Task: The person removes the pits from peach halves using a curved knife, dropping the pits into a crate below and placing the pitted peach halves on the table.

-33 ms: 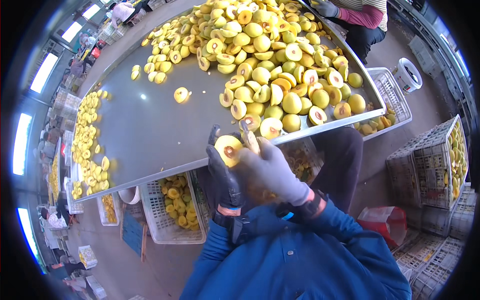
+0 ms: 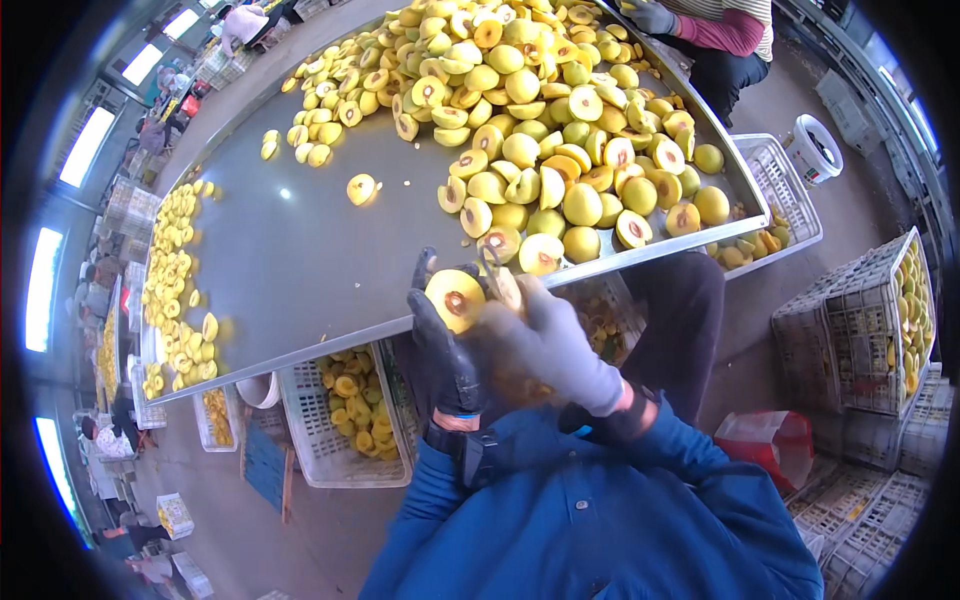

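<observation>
In a black glove, my left hand [image 2: 447, 355] holds a yellow peach half [image 2: 455, 301], cut face up with the reddish-brown pit hollow showing. My right hand [image 2: 565, 352], grey-gloved and partly blurred, grips a pitting tool [image 2: 508, 290] with a pale handle and a thin curved metal loop. The loop stands just right of the peach half, apart from it. Both hands are at the near edge of a metal table [image 2: 300, 250]. Just beyond them a big heap of peach halves [image 2: 540, 150] covers the table's right and far parts.
Smaller peach pieces [image 2: 175, 270] line the table's left edge. Below it stands a white crate [image 2: 300, 420] holding peach halves. Stacked crates [image 2: 830, 340] and a red-and-white bag [image 2: 765, 445] are at right, near a white bucket [image 2: 815, 150]. A co-worker's gloved hand [image 2: 652, 17] is across the heap.
My right hand has shifted very slightly, and the tool's metal loop has turned so its curve shows more clearly. My left hand keeps the peach half in nearly the same place.
</observation>
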{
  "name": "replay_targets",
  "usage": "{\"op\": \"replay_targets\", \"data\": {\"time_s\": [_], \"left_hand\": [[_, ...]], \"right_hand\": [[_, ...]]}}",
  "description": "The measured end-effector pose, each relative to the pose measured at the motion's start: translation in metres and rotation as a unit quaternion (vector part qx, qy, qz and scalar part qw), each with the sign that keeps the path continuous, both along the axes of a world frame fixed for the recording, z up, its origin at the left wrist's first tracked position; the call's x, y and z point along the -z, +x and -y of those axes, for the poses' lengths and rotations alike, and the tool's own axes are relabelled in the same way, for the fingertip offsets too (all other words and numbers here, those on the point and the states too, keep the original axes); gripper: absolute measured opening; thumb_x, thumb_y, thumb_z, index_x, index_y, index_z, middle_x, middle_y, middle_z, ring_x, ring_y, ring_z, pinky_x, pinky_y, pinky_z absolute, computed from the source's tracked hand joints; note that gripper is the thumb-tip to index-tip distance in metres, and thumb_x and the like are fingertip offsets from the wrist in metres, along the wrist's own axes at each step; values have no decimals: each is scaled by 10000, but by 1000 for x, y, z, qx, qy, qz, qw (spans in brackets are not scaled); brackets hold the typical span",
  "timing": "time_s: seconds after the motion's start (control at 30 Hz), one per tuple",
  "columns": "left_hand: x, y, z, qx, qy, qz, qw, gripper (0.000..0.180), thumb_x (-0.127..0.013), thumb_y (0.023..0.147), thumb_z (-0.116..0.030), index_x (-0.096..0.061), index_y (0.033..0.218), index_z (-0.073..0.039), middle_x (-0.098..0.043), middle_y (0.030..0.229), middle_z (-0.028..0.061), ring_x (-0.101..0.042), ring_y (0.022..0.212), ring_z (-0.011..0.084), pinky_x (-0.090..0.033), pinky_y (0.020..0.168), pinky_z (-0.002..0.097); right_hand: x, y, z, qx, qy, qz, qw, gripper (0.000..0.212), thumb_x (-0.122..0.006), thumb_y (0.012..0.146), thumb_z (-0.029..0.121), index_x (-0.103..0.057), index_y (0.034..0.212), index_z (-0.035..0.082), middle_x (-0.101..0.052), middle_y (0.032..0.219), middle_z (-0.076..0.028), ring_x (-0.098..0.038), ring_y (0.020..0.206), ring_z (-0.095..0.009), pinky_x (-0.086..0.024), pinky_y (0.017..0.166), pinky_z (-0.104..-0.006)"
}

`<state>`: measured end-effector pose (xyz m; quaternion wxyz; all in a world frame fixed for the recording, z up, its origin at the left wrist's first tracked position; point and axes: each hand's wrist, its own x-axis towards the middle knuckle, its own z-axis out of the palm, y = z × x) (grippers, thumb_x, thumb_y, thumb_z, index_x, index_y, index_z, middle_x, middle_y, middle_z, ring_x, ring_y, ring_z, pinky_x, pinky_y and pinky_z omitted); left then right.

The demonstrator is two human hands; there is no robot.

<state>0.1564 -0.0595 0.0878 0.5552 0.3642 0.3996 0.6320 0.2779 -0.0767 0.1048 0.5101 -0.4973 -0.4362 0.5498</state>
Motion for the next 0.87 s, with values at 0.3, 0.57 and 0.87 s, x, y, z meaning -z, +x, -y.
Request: {"op": "replay_targets", "data": {"time_s": [0.3, 0.57, 0.87], "left_hand": [[-20, -1, 12, 31, 94, -184, 978, 663, -312, 1014, -543, -382, 1414, -20, -590, 1096, 119, -589, 977, 194, -475, 920, 327], [-31, 12, 19, -15, 91, -239, 967, 640, -300, 1026, -520, -469, 1338, 13, -583, 1117, 117, -576, 1005, 194, -469, 925, 327], [-19, -3, 5, -49, 171, -407, 896, 531, -332, 1042, -424, -525, 1287, 6, -573, 1254, 137, -588, 1034, 226, -477, 925, 341]], "right_hand": [[73, 2, 27, 11, 318, 537, 782, 121, -639, 811, 205, -563, 864, 126, -543, 722, -42, -572, 631, -240, -464, 505, -344], [22, 5, 33, -23, 210, 468, 858, 158, -616, 860, 173, -506, 884, 63, -595, 614, -148, -632, 564, -332, -486, 476, -421], [11, 5, 29, -70, 165, 360, 915, 243, -645, 805, 148, -488, 955, 39, -624, 659, -175, -651, 633, -372, -510, 560, -473]]}}
